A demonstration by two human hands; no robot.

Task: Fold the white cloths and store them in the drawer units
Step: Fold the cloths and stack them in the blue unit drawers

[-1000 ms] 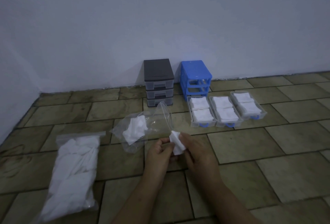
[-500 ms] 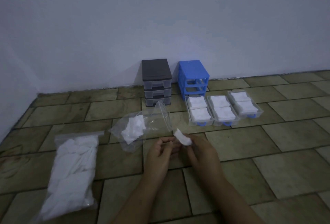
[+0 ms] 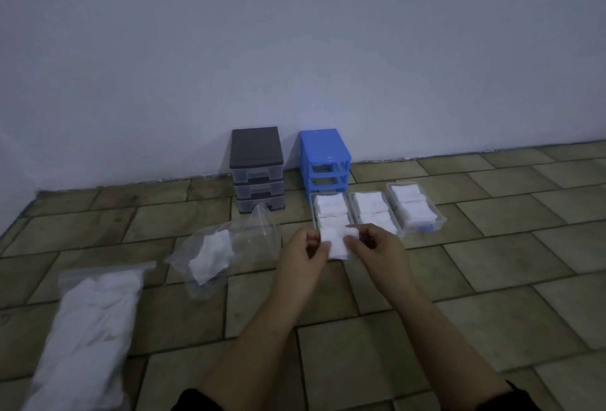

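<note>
Above floor, left hand (image 3: 303, 253) and right hand (image 3: 377, 248) pinch small white cloth (image 3: 337, 241). Line up edges, press fold flat, then lay in nearest drawer (image 3: 314, 210).

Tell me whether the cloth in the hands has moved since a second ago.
Yes. The white cloth, pinched by both hands, now overlaps the leftmost clear drawer; earlier it sat short of it.

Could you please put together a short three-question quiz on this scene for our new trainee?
1. What do both hands hold?
2. True or false: the blue drawer unit has its drawers pulled out.
3. How many clear drawers lie on the floor: A two, B three, C four?

Key:
1. A small white cloth, pinched by the left hand and right hand.
2. True; its slots are empty.
3. B; the nearest is the left drawer.
</note>
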